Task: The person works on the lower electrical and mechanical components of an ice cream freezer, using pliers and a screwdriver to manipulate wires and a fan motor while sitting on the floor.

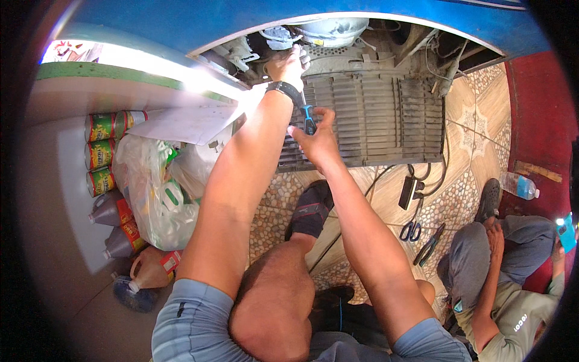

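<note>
My right hand (318, 142) grips a screwdriver (310, 123) by its blue-and-black handle, its shaft pointing up toward my left wrist. My left hand (287, 65), with a dark watch (285, 90) on the wrist, reaches into the open lower compartment of a blue cabinet (181, 21). Its fingers are curled in the glare, and whatever they hold is hard to make out. Just beyond them sit a pale wrapped part (278, 38) and a rounded grey-white metal housing (333, 33). A dusty slatted grille (368, 120) lies below the opening, beside my right hand.
Black cables lead to a black power block (408, 193). Scissors (411, 231) and pliers (429, 245) lie on the tiles. At right, a crouching person (500, 271) holds a lit phone (566, 233) near a water bottle (520, 186). Cans (101, 154), jugs (151, 270) and a plastic bag (148, 187) stand left.
</note>
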`<state>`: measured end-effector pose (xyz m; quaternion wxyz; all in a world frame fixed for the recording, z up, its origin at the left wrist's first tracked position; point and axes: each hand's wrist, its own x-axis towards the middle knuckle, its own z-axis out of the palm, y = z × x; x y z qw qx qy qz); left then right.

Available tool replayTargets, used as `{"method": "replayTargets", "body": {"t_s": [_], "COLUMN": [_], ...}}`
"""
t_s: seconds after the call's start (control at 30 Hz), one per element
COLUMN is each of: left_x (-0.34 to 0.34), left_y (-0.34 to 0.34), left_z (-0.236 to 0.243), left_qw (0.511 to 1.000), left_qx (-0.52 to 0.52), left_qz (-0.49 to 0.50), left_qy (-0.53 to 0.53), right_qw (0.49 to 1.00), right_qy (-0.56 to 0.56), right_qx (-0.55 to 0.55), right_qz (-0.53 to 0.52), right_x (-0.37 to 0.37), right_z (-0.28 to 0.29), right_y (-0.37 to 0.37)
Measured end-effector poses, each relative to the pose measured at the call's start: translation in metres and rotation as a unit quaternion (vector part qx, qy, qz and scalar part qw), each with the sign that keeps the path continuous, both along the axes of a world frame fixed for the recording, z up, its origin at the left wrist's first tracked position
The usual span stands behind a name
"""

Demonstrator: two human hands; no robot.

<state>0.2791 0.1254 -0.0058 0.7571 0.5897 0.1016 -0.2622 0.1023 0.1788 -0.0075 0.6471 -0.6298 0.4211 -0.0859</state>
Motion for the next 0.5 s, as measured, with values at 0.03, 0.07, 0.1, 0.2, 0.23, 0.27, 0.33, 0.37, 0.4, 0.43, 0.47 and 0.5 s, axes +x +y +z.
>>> {"method": "replayTargets", "body": {"t_s": [0.03, 0.07, 0.1, 0.2, 0.23, 0.27, 0.33, 0.37, 0.4, 0.43, 0.47, 0.5], "left_x": [-0.001, 0.0, 0.003, 0.004, 0.004, 0.003, 0.002, 0.0, -0.006, -0.01, -0.012, -0.012], "left_y": [0.0, 0.0, 0.002, 0.005, 0.004, 0.005, 0.006, 0.007, 0.005, 0.003, 0.002, 0.006], "left_z": [-0.001, -0.002, -0.004, -0.013, -0.014, -0.016, -0.017, -0.018, -0.017, -0.015, -0.012, -0.011], "left_qw": [1.0, 1.0, 1.0, 0.999, 0.999, 0.999, 0.997, 0.998, 0.998, 0.998, 0.998, 0.999], "left_qx": [-0.005, -0.01, -0.013, -0.008, -0.005, -0.01, -0.018, -0.013, -0.01, -0.007, -0.005, 0.003], "left_qz": [0.001, -0.005, -0.01, -0.017, -0.019, -0.025, -0.037, -0.031, -0.029, -0.025, -0.024, -0.022], "left_qy": [-0.002, -0.008, -0.015, -0.028, -0.032, -0.042, -0.063, -0.06, -0.056, -0.051, -0.05, -0.049], "right_qw": [1.0, 0.999, 0.998, 0.989, 0.99, 0.991, 0.99, 0.989, 0.988, 0.988, 0.988, 0.989], "right_qy": [0.016, 0.035, 0.054, 0.057, 0.048, 0.039, 0.031, 0.032, 0.037, 0.038, 0.039, 0.038], "right_qx": [-0.007, 0.005, 0.018, -0.131, -0.129, -0.127, -0.132, -0.14, -0.15, -0.148, -0.147, -0.143], "right_qz": [0.009, 0.022, 0.035, 0.027, 0.029, 0.031, 0.033, 0.033, 0.03, 0.029, 0.029, 0.03], "right_x": [0.0, -0.001, -0.002, -0.008, -0.01, -0.013, -0.018, -0.021, -0.025, -0.027, -0.028, -0.029], "right_z": [0.003, 0.006, 0.01, 0.019, 0.02, 0.021, 0.023, 0.024, 0.024, 0.024, 0.023, 0.025], "right_y": [-0.002, -0.006, -0.007, 0.0, 0.0, -0.002, -0.003, -0.003, -0.004, -0.006, -0.007, -0.005]}}
